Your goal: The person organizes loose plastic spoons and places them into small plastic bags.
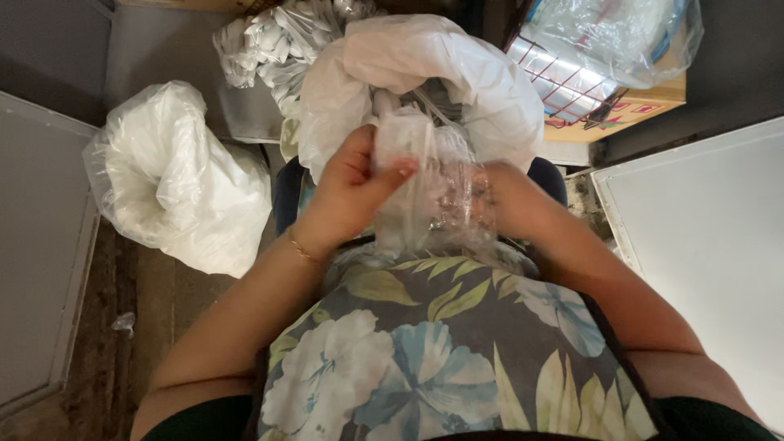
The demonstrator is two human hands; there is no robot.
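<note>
A small clear plastic bag (437, 200) with white plastic pieces inside it hangs between both hands over my lap. My left hand (351, 188) pinches the bag's upper left side, thumb across the front. Behind the crinkled film is my right hand (510, 200), gripping the bag's right side and partly hidden by it. Just beyond the hands stands a large white plastic sack (425, 73), open at the top, with grey contents showing inside.
A full white sack (175, 175) sits on the floor at the left. A clear bag of white plastic pieces (273, 45) lies at the back. A cardboard box with a wire rack and a clear bag (608, 69) stands at the back right. A white panel (702, 245) is on the right.
</note>
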